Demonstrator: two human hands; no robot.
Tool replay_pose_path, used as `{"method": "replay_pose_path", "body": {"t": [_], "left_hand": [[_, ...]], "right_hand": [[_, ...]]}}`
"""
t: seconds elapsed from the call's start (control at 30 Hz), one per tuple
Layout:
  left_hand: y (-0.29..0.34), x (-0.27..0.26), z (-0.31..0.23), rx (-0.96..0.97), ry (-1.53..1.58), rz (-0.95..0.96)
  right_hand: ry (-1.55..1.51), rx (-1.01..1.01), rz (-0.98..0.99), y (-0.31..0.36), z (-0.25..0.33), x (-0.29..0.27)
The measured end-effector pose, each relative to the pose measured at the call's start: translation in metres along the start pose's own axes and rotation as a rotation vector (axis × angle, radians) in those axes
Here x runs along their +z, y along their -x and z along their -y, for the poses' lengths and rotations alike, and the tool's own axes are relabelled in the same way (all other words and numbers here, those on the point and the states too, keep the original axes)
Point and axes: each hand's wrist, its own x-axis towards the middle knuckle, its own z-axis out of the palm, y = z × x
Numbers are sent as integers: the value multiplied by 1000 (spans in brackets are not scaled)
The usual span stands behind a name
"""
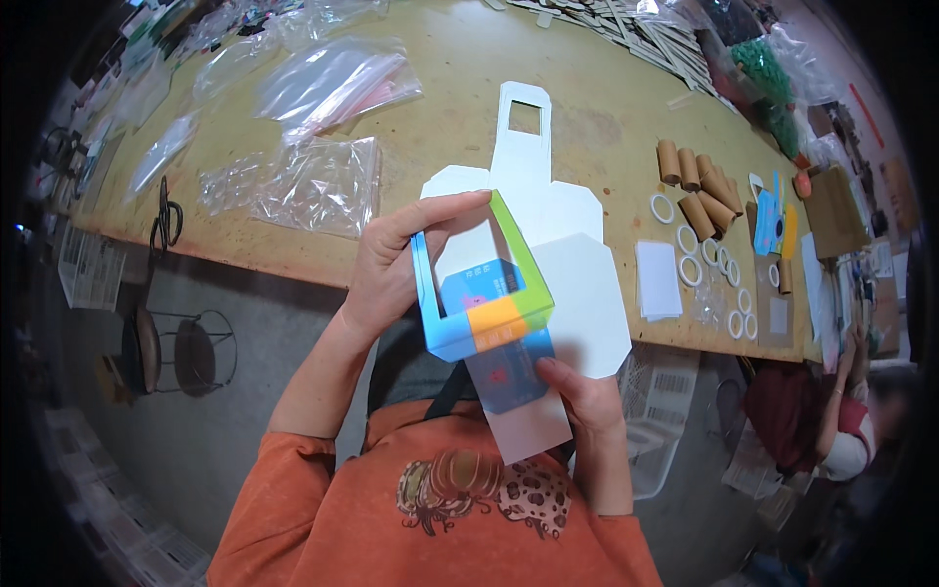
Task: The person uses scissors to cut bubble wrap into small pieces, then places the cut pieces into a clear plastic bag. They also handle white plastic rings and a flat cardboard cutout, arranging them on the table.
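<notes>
My left hand (377,269) grips the left side of a small card box (489,328), coloured blue, green and orange, with a window opening in its top. Below the box's near side, my right hand (587,401) pinches a thin sheet (528,430), which looks translucent and partly blue. Blue print with a pink mark also shows through the window. How far the sheet runs inside the box I cannot tell. Behind and under the box, a white flat die-cut card blank (577,210) lies on the table, its long flap with a square hole pointing away from me.
Clear plastic bags (337,83) and crinkled film (323,186) lie left, near black scissors (166,215). On the right are brown cardboard tubes (709,186), white rings (690,271) and a white card stack (658,281). Another person (831,421) sits far right; a stool (196,352) stands left.
</notes>
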Motion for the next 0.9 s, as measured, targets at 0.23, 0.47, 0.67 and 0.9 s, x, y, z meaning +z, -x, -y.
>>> {"method": "replay_pose_path", "body": {"t": [0.23,0.47,0.67,0.9], "left_hand": [[-10,-9,-7,186,-197,132],[-10,-19,-15,67,-249,252],[-11,-22,-27,-86,75,393],[-13,-11,-17,-270,78,62]], "right_hand": [[-98,31,46,0,3,4],[-102,7,47,-1,3,6],[-65,13,-12,1,4,7],[79,-50,34,-2,-4,2]]}}
